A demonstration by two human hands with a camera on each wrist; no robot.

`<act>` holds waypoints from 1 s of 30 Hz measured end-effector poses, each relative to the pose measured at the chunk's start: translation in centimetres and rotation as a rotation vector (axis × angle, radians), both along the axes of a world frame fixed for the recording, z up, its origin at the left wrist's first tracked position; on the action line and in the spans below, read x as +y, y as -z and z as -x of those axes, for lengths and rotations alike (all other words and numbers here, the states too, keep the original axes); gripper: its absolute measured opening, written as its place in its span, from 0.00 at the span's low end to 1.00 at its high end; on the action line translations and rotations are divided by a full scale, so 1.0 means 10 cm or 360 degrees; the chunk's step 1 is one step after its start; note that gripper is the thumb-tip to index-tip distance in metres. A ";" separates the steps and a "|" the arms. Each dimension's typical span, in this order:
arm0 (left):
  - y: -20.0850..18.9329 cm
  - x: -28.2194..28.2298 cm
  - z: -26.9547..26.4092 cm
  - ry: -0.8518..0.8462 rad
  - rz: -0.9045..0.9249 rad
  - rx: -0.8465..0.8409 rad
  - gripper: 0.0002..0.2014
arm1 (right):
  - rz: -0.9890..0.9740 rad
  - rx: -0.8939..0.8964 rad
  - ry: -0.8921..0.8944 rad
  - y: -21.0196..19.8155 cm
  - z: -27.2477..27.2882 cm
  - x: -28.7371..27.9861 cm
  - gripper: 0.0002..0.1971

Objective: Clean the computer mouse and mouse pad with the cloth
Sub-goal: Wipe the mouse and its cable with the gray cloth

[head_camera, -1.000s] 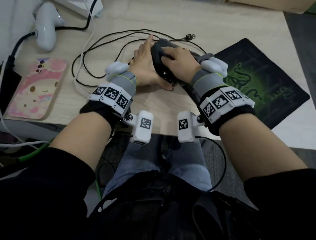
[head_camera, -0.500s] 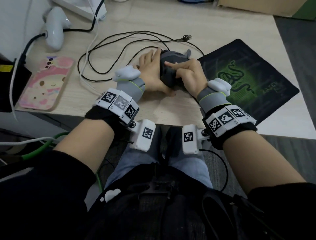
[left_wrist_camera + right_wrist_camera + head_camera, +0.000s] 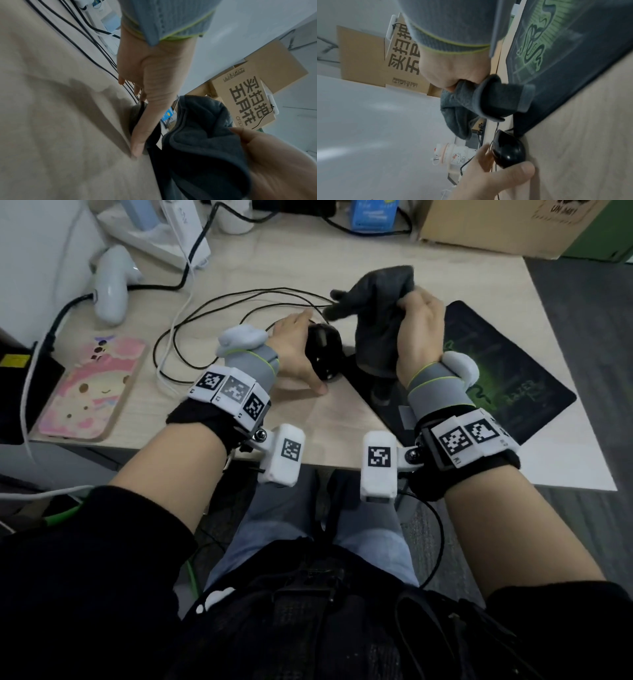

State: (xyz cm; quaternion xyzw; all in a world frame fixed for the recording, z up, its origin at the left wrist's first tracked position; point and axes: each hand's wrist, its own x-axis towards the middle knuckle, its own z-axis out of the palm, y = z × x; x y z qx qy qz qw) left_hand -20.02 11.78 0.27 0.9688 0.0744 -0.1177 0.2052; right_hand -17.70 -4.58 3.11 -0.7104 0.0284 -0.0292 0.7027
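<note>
A black computer mouse (image 3: 323, 350) sits on the wooden desk, just left of the black mouse pad (image 3: 507, 378) with its green snake logo. My left hand (image 3: 294, 350) cups the mouse from the left, thumb along its near end and fingers on its far side. My right hand (image 3: 419, 333) grips a bunched dark grey cloth (image 3: 376, 302), lifted off the desk above the pad's left corner, clear of the mouse. In the right wrist view the cloth (image 3: 488, 100) hangs from my fist over the mouse (image 3: 508, 150). The left wrist view shows my thumb (image 3: 142, 135) against the mouse (image 3: 135, 115).
The mouse's black cable (image 3: 205, 313) loops across the desk behind my left hand. A phone in a pink case (image 3: 92, 388) lies at the left edge, a white controller (image 3: 111, 285) behind it. A cardboard box (image 3: 496, 224) stands at the back right.
My right hand has lifted the cloth off the mouse, up and to the right, leaving the mouse uncovered. My left hand stays against the mouse.
</note>
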 end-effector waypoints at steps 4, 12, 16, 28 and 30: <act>-0.10 -0.09 -0.15 0.0116 -0.0224 0.0068 0.51 | 0.0094 0.0010 -0.0015 0.07 -0.14 -0.02 0.14; -0.16 -0.13 -0.26 0.0242 -0.0345 0.0180 0.56 | 0.0156 0.0107 -0.0047 0.19 -0.24 -0.06 0.13; -0.14 -0.13 -0.24 0.0230 -0.0354 0.0123 0.61 | 0.0084 0.0073 -0.0078 0.12 -0.23 0.01 0.13; -0.39 -0.07 0.09 0.0086 0.0613 -0.0587 0.63 | -0.0366 -0.0006 -0.0493 -0.18 -0.03 0.26 0.07; -0.39 -0.04 0.12 0.0083 0.0624 -0.0634 0.63 | -0.0485 0.0132 -0.0550 -0.22 -0.02 0.28 0.11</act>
